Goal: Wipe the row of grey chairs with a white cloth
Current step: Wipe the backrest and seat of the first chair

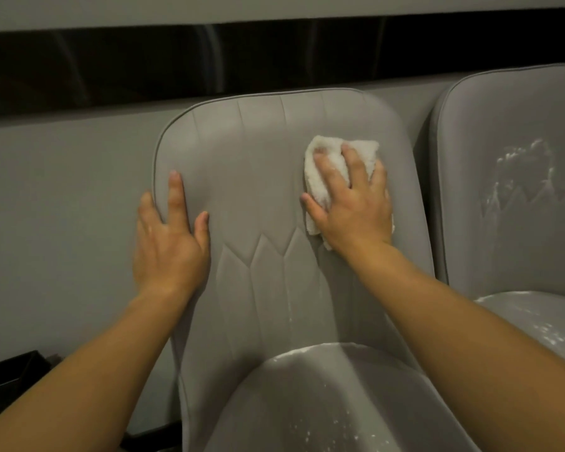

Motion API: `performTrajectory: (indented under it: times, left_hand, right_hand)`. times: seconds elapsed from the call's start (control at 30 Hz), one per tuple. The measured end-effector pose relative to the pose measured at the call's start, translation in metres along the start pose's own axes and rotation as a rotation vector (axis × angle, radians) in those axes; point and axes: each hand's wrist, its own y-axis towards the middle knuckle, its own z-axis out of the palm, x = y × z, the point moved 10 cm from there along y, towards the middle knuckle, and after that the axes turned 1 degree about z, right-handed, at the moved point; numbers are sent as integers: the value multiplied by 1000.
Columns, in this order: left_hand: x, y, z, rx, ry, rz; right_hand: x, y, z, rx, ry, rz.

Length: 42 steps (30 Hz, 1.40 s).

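A grey padded chair (258, 177) fills the middle of the head view, backrest upright, its seat (323, 402) speckled with white residue. My right hand (353, 203) presses a folded white cloth (327, 164) flat against the upper right of the backrest, fingers spread over it. My left hand (168, 233) rests on the backrest's left edge; one finger and the thumb lie on the front and the outer fingers go round the rim. A second grey chair (516, 197) stands to the right, with white smears on its backrest and seat.
A grey wall (62, 223) runs behind the chairs, with a dark glossy band (111, 70) above it. A black object (10, 373) sits low at the left edge. The two chairs stand close together with a narrow gap between them.
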Motion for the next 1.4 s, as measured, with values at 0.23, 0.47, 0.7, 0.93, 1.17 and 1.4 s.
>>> performTrajectory:
  times: [0.23,0.47,0.7,0.93,1.17,1.4]
  left_hand:
    - [3,-15,6,13,50,106]
    - [10,-17,11,14,15,76]
    - [9,-27,11,43,5,48]
    - [22,-54,21,124,-15,29]
    - [32,-78,28,166,-50,-34]
    - [39,-86,33,126,-56,-46]
  right_hand:
    - [-14,-83,13,86,-34,-215]
    - [-33,-18,-47,-172,-38,-210]
    - [-42,-13,-6,169,-143,-87]
    - [-38,-147,25,424,-161,-265]
    - [-27,-130,-11,248,-29,-230]
    - [-26,-102,23,393,-69,-35]
